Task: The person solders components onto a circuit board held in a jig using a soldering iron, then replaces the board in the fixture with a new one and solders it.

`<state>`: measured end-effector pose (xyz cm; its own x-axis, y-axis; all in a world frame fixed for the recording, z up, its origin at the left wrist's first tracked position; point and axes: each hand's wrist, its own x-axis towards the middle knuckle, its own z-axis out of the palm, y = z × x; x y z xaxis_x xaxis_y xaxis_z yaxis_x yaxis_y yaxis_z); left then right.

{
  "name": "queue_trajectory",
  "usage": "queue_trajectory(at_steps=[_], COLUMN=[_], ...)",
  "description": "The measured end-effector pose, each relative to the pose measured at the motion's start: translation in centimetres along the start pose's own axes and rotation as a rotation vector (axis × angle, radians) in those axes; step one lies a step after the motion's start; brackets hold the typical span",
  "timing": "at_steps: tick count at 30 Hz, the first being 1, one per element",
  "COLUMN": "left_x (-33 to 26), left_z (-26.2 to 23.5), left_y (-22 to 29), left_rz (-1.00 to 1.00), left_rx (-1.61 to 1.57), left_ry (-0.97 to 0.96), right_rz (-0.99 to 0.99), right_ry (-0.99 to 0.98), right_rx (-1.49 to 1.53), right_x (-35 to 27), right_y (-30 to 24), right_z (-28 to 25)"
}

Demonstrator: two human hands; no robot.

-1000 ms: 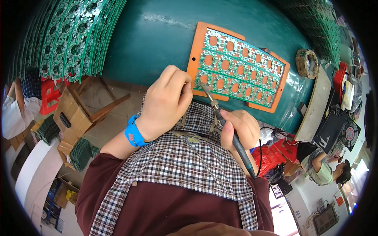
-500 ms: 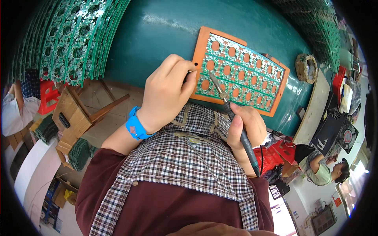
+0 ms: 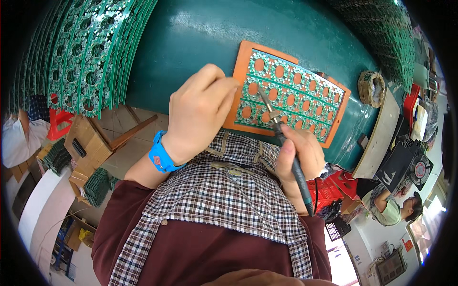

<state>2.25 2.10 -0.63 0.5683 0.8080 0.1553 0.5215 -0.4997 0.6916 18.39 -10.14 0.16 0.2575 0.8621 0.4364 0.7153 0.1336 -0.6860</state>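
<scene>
An orange rectangular fixture (image 3: 242,57) lies on the green bench, and a green circuit-board panel (image 3: 287,87) with rows of round openings is set in it. My right hand (image 3: 305,151) is closed round a soldering iron (image 3: 297,177), whose metal tip points at the panel's left part, by a middle-row opening; I cannot tell whether it touches. My left hand (image 3: 198,108), with a blue wristband (image 3: 161,153), hovers at the fixture's left edge. Its thumb and fingers are pinched together; whatever they hold is too small to make out.
Green circuit panels stand in a stack (image 3: 90,52) at the far left, and more (image 3: 381,33) at the far right. A round taped container (image 3: 371,89) stands right of the fixture. Beyond the bench, a person (image 3: 389,207) is at the right.
The fixture and stacks sit slightly lower in view. Over the panel, the iron's tip has shifted a little up and right. My left hand stays pinched, its fingertips now higher relative to the fixture.
</scene>
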Motion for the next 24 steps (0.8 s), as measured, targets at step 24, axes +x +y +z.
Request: queue_trajectory(at_steps=[24], left_x=[0.3], left_z=[-2.0], left_y=[0.6], left_rz=[-0.016], left_rx=[0.091], left_ry=[-0.118], right_rz=[0.037], right_ry=[0.462], right_rx=[-0.168], right_x=[1.9], right_y=[0.5], right_z=[-2.5])
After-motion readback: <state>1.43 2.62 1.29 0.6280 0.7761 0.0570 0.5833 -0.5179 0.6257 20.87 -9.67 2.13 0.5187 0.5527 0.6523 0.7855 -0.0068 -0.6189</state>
